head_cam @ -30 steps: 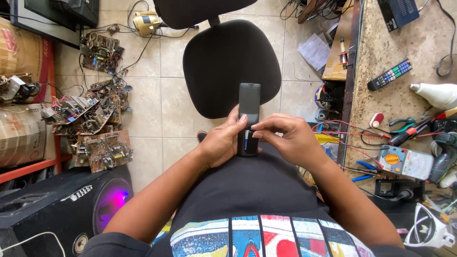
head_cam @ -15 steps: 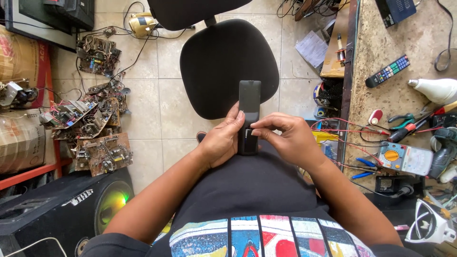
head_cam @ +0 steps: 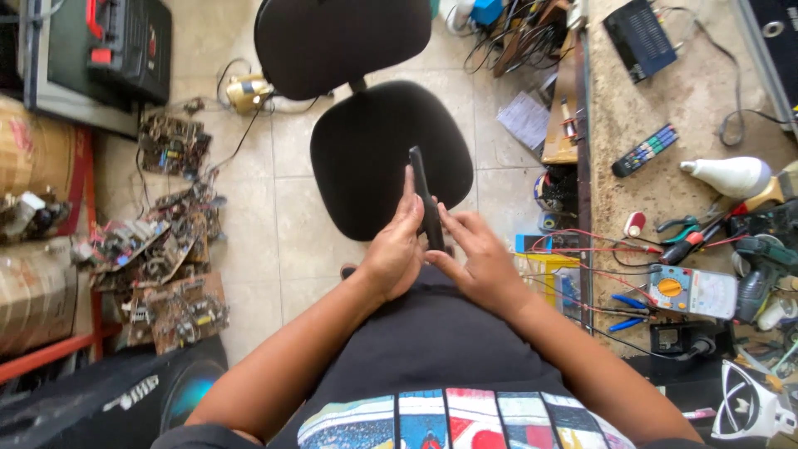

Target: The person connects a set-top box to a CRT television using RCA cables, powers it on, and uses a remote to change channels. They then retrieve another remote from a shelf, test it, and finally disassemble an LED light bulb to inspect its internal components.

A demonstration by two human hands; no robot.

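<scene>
Now | left hand [head_cam: 397, 254], right hand [head_cam: 474, 262] grip slim black device [head_cam: 424, 199], likely remote | office chair [head_cam: 391, 154] beyond

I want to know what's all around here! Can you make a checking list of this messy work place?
Surface: speckled workbench at right, crowded.
Job's things: slim black remote-like device, turned edge-on.
Clutter: multimeter, remote control, pliers, white bottle; circuit boards on the floor.
Grippers: left hand and right hand both grip the device.
Cables: red wires by the bench edge; black cable on top.
Surroundings: black office chair, tiled floor.
</scene>
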